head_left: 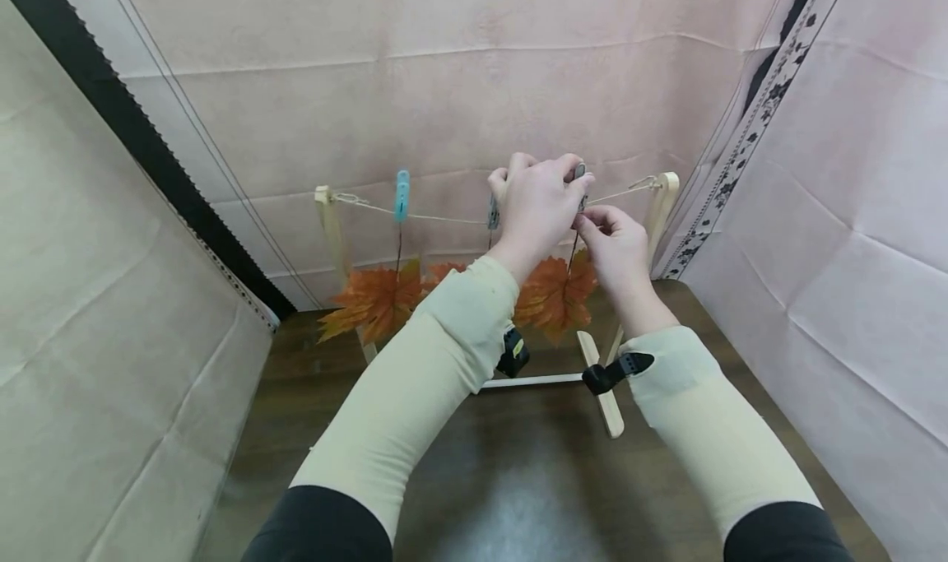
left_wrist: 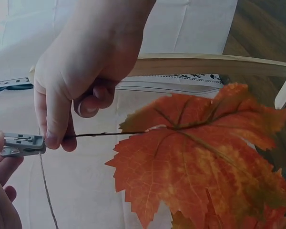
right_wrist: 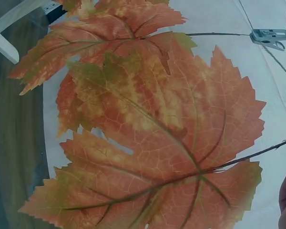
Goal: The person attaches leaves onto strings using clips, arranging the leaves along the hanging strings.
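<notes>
My left hand (head_left: pixel 536 204) pinches a grey clothespin (left_wrist: pixel 24 144) by its handle end, up at the string (head_left: pixel 452 219). Just below it, my right hand (head_left: pixel 615 245) pinches the dark stem (left_wrist: pixel 105 134) of an orange leaf (head_left: pixel 557 294) between thumb and forefinger. In the left wrist view, the right fingertips are right at the clothespin's nose, where the stem's top is hidden. The leaf (right_wrist: pixel 181 167) spreads large in the right wrist view, hanging below the right hand. A second grey clothespin (head_left: pixel 493 213) is on the string beside my left hand, partly covered.
A blue clothespin (head_left: pixel 401 196) holds another leaf (head_left: pixel 378 300) at the left. A third leaf (head_left: pixel 443 274) hangs behind my left arm. The string runs between two wooden posts (head_left: pixel 662 212) on a stand with a white crossbar (head_left: pixel 536 380). Pale cloth walls (head_left: pixel 444 109) surround the wooden table (head_left: pixel 511 480).
</notes>
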Demonstrator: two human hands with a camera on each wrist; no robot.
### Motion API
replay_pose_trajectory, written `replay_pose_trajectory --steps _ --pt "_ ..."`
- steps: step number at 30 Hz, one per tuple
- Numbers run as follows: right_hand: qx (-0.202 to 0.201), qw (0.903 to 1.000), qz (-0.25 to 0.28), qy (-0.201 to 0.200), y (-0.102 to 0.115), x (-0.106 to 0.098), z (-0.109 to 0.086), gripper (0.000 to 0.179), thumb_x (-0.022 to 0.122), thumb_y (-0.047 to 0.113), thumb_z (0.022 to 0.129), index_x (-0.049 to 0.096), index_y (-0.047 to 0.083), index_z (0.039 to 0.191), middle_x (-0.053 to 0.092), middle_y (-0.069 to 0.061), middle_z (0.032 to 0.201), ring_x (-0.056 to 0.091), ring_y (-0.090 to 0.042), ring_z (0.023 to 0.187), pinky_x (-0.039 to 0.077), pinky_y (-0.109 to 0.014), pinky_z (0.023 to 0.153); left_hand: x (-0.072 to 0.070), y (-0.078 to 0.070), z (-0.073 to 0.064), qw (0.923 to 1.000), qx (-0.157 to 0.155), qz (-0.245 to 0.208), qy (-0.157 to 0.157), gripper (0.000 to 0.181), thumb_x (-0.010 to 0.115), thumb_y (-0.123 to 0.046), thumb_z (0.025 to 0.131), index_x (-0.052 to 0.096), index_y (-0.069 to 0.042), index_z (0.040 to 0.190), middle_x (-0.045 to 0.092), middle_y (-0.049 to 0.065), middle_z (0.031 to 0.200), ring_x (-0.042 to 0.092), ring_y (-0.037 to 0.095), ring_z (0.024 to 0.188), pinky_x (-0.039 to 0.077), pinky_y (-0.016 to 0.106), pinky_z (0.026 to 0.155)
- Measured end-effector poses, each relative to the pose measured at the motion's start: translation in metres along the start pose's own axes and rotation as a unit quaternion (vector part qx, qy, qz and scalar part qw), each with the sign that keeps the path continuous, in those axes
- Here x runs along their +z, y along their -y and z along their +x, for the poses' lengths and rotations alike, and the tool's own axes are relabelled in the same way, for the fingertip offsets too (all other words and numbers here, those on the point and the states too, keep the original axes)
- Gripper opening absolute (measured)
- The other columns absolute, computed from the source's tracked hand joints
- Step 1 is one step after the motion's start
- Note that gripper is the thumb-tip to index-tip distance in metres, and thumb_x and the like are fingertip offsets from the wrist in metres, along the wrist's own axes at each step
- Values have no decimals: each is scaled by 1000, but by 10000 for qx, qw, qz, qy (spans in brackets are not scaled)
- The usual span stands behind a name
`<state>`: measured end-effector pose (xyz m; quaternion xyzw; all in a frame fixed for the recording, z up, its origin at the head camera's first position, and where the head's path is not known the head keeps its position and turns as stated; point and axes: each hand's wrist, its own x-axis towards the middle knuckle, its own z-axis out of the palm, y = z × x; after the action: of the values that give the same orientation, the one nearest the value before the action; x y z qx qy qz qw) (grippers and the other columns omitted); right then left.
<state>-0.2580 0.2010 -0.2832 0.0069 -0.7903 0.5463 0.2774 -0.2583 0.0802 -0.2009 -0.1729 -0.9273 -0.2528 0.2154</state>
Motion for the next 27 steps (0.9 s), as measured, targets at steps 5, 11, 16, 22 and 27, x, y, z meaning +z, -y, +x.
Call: replay_pose_trajectory --steps 5,11,16,22,27 --pt "-2 9994 -336 30 -4 -4 -2 33 59 41 78 63 10 89 61 4 76 48 -10 60 38 -21 53 0 -1 -1 9997 -57 62 209 22 46 -49 84 59 -34 94 57 -19 73 37 10 98 15 39 86" --pt "-81 9985 -546 59 -5 -7 -2 37 57 47 78 61 13 90 60 2 81 48 -10 73 38 -23 61 -7 -5 -1 9984 -45 341 459 25 44 -50 84 59 -31 89 55 -18 69 37 12 99 16 40 86" --pt "-83 9986 -505 -132 -3 -8 -3 34 59 44 78 61 12 89 60 3 79 47 -9 71 37 -22 59 -12 -9 0 9966 66 551 609 29 43 -51 84 60 -31 98 59 -18 82 37 13 100 17 40 85" --pt "-57 9989 -256 -399 1 -8 -3 30 60 39 79 62 11 90 62 4 81 49 -9 70 38 -21 59 -13 -14 2 9957 216 727 533 26 43 -49 86 57 -36 103 59 -20 93 36 10 96 17 38 84" --pt "-23 9983 -176 -554 3 -10 -4 31 61 40 78 62 11 89 61 3 79 49 -10 68 38 -21 57 -12 -17 3 9945 339 837 526 24 42 -50 85 56 -36 100 59 -20 90 36 10 94 18 39 84"
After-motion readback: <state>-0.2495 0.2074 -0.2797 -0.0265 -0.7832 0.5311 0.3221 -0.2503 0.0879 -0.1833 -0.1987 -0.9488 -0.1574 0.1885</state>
